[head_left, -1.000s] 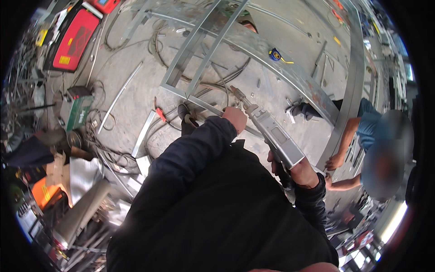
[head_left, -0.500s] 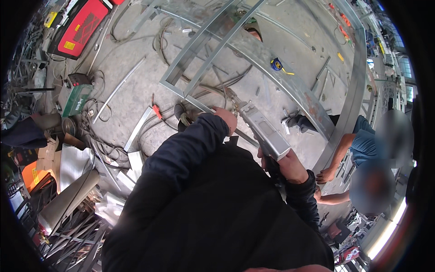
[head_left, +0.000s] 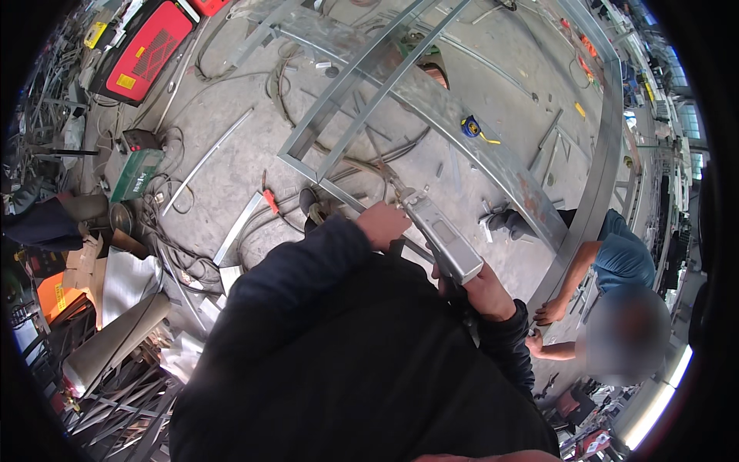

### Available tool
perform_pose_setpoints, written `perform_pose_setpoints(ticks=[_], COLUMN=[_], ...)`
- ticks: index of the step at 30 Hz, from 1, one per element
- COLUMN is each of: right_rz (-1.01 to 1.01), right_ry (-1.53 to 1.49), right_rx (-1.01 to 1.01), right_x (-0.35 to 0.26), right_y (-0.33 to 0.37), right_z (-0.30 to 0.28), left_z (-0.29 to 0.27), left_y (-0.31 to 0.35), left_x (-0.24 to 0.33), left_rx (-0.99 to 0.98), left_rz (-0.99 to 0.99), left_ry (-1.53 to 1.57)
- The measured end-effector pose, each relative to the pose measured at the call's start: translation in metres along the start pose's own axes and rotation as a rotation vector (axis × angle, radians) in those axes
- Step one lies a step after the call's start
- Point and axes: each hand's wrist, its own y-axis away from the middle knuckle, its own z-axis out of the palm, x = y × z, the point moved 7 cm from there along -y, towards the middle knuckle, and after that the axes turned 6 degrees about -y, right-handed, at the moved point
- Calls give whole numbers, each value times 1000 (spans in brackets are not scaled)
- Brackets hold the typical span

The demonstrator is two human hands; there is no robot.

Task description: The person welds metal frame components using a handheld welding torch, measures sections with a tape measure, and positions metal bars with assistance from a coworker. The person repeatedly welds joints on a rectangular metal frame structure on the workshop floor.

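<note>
My right hand is wrapped round the rear of a long silver-grey power tool. The tool slants up and left, and its narrow front end lies near a steel bar of a frame. My left hand is curled closed over that bar, just left of the tool body. Its fingertips are hidden, so what it grips cannot be made out. The galvanised steel frame extends away beyond my hands.
A person in a blue shirt has both hands by the frame's right side. A blue tape measure lies on the frame. Cables cross the concrete floor. At left are a red machine, a green box and metal scrap.
The whole view has shifted slightly. My left hand has come a little toward me along the tool's side. The tool stays in my right hand, its rear slightly further left.
</note>
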Motion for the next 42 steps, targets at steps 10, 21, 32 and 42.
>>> perform_pose_setpoints(ticks=[10, 21, 32, 42], right_rz=[-23, -10, 52, 81], right_ry=[-16, 96, 173, 190], right_rx=[9, -91, -166, -159], right_x=[-6, -8, -6, -13], right_y=[-5, -18, -43, -53], right_z=[-9, 7, 20, 29], left_z=[-113, -24, 50, 57], left_y=[87, 18, 22, 10], left_x=[30, -19, -77, -71], left_rx=[241, -289, -291, -213], left_rz=[-374, -339, -230, -247], left_ry=[-41, -391, -78, -50])
